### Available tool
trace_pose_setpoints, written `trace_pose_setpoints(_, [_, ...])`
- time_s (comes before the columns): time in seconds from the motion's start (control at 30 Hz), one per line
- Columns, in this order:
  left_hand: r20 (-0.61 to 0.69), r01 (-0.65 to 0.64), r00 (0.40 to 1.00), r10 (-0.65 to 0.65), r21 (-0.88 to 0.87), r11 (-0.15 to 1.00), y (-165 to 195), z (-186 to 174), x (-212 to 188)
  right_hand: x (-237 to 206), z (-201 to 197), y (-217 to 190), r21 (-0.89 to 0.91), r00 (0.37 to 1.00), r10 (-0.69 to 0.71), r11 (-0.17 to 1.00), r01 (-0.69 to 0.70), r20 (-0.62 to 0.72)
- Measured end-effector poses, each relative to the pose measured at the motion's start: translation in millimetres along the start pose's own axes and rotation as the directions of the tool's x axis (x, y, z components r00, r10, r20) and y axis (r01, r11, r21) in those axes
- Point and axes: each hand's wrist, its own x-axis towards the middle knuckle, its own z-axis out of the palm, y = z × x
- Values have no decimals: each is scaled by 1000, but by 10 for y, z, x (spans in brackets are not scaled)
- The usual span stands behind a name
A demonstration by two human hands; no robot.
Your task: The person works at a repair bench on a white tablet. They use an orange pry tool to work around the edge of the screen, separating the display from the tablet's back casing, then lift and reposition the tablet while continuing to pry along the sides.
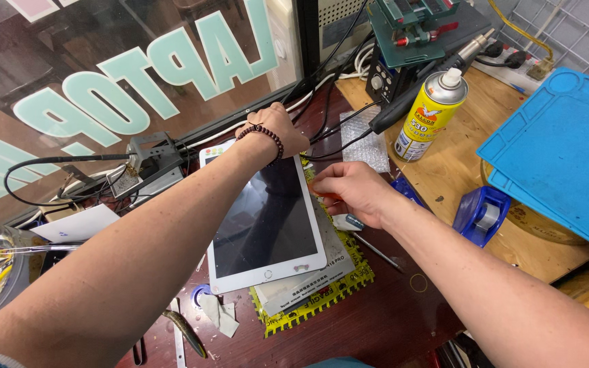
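Surface: a dark red-brown workbench (pixel 383 320) by a lettered window, cluttered with cables and tools.
Tablet: the white tablet (pixel 264 218) lies face up on a yellow-edged mat (pixel 322 300), mid-bench.
Left hand: the left hand (pixel 277 129), beaded bracelet at the wrist, presses on the tablet's far edge; fingers curled over it, closed on nothing else.
Right hand: the right hand (pixel 352 191) rests at the tablet's right edge, pinching a small orange pick (pixel 326 196).
Nearby: yellow spray can (pixel 431 112), blue tape dispenser (pixel 482 215), blue silicone mat (pixel 564 150).
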Motion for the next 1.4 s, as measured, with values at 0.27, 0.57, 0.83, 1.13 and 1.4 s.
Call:
trace_pose_setpoints(0.27, [-17, -27, 999, 27, 6, 1000, -47, 15, 64, -62, 51, 19, -20, 999, 2, 1000, -1, 39])
trace_pose_setpoints(0.57, [-48, -94, 994, 96, 27, 995, -114, 130, 288, -130, 13, 39, -64, 995, 56, 997, -50, 87])
trace_pose_setpoints(0.83, [-50, -96, 994, 99, 68, 993, -126, 188, 393, -187, -25, 124, -39, 992, 45, 998, -40, 120])
trace_pose_setpoints(1.13, [-30, -113, 993, 113, 13, 994, -125, 141, 357, -342, 90, 281, 97, 1000, -24, 995, 22, 19])
trace_pose_setpoints(1.4, [-3, -98, 995, 98, -32, 995, -92, 111, 323, -411, 98, 278, 25, 999, -34, 999, 35, -11])
